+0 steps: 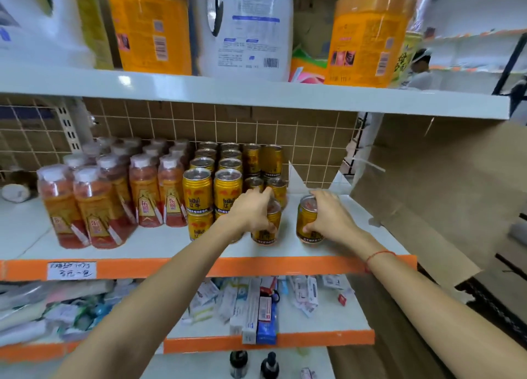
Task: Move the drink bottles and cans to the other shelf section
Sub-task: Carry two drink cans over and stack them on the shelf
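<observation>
Head view. Middle shelf (285,250), white with orange edge: one gold can (266,230) is gripped from above by the left hand (252,210), beside the stacked cans (212,190); a second can (308,222), standing apart to the right, is gripped by the right hand (332,216), with a red string (379,256) seen at that wrist. Red drink bottles (114,196) are ranked at the left of the same shelf. Detergent jugs (245,25) and orange tubs (370,39) are held on the upper shelf; small boxed goods (256,307) are spread on the lower shelf. A paper price label (71,270) is fixed to the orange edge.
</observation>
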`<state>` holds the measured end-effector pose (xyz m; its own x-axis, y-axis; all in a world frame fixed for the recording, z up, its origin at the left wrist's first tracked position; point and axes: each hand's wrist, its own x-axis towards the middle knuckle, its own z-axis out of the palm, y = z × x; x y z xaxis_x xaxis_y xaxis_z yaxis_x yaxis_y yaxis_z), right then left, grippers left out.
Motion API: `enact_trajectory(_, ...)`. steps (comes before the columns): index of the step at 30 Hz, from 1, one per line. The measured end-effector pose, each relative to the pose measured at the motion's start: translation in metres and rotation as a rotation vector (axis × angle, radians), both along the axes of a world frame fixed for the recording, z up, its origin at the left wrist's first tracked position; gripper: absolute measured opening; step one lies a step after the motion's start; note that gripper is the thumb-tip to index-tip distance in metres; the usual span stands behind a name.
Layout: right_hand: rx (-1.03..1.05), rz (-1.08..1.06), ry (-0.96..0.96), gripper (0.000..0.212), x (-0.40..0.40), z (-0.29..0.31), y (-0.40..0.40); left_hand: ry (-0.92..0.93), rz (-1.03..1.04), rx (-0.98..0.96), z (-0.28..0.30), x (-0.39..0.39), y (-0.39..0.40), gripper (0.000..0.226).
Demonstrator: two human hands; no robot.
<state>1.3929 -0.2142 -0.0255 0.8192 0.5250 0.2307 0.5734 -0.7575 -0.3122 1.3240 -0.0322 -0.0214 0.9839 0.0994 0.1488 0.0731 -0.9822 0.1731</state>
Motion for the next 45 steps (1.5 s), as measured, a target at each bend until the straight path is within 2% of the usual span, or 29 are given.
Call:
enact_trajectory(3, 0.019, 0.003, -0.008, 0.095, 0.015, 0.001, 0.009, -0.022, -0.015, 0.068, 0.012, 0.015, 0.008, 0.082)
enact_trajectory(10, 0.061, -0.013, 0.016, 0.089, 0.043, 0.009, 0.024, -0.026, -0.033, 0.06, 0.046, 0.048, 0.028, 0.074)
enact_trajectory(14, 0.071, 0.009, 0.034, 0.093, 0.059, 0.012, 0.036, 0.007, 0.009, 0.101, 0.054, 0.066, 0.04, 0.083)
enact_trajectory(23, 0.112, 0.066, 0.057, 0.091, 0.099, 0.018, 0.067, 0.047, 0.08, 0.162, 0.061, 0.107, 0.062, 0.082)
enact_trajectory(35, 0.1, 0.143, 0.11, 0.064, 0.131, 0.02, 0.079, 0.045, 0.118, 0.116, 0.049, 0.133, 0.081, 0.082)
enact_trajectory(40, 0.117, 0.153, 0.052, 0.068, 0.137, 0.037, 0.084, 0.11, 0.125, 0.105, 0.05, 0.143, 0.083, 0.079)
enact_trajectory(45, 0.142, 0.17, 0.085, 0.07, 0.141, 0.037, 0.101, 0.152, 0.084, 0.067, 0.055, 0.146, 0.089, 0.089)
